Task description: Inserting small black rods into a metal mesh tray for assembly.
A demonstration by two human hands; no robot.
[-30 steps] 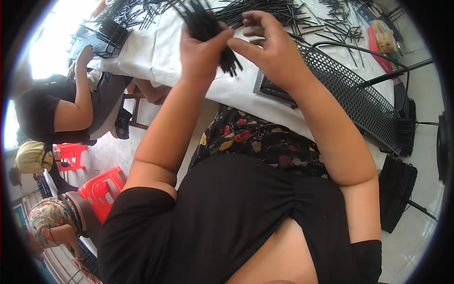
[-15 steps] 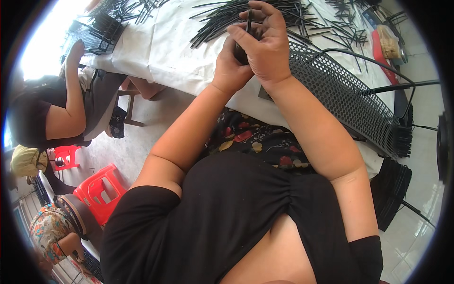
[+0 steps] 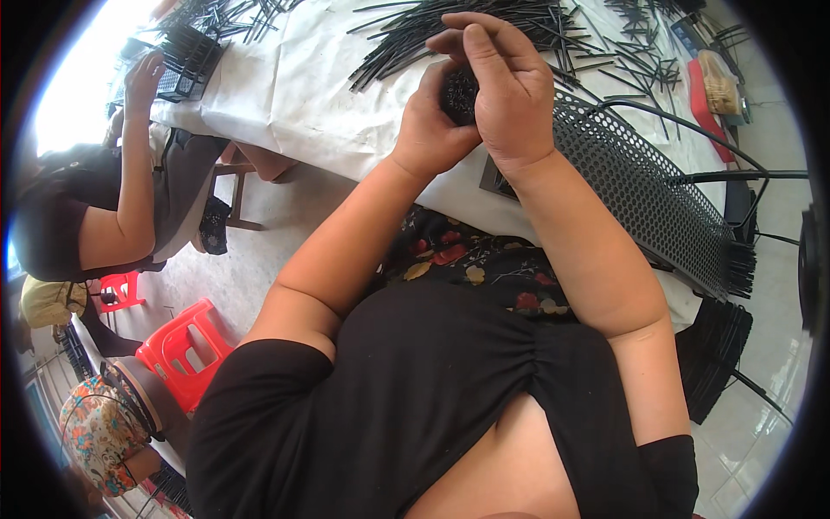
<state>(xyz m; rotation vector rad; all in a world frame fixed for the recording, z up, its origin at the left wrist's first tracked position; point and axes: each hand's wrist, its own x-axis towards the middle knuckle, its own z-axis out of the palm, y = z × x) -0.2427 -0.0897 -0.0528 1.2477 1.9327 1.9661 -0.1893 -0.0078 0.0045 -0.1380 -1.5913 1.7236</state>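
My left hand (image 3: 432, 130) is wrapped round a dark bundle of thin black sticks (image 3: 460, 97), whose rough ends show between my two hands. Against the bundle's right side rests my right hand (image 3: 517, 99), its thumb raised and its fingers stretched out over the far side. I see no stick between the right hand's thumb and fingers. Just beyond both hands, a large loose pile of black sticks (image 3: 402, 43) lies on the white-covered table (image 3: 294, 78).
A black perforated metal rack (image 3: 640, 173) slants down at my right, with curved black rods by it. More sticks (image 3: 644, 73) are scattered at the far right, near a red container (image 3: 707, 108). On the left, a co-worker (image 3: 112, 190) sits by a black basket (image 3: 183, 65); a red stool (image 3: 183, 350) stands behind.
My right hand has let go of the single stick it pinched, and its fingers have straightened. Both hands have shifted slightly right and nearer, and the bundle's ends have tilted into view.
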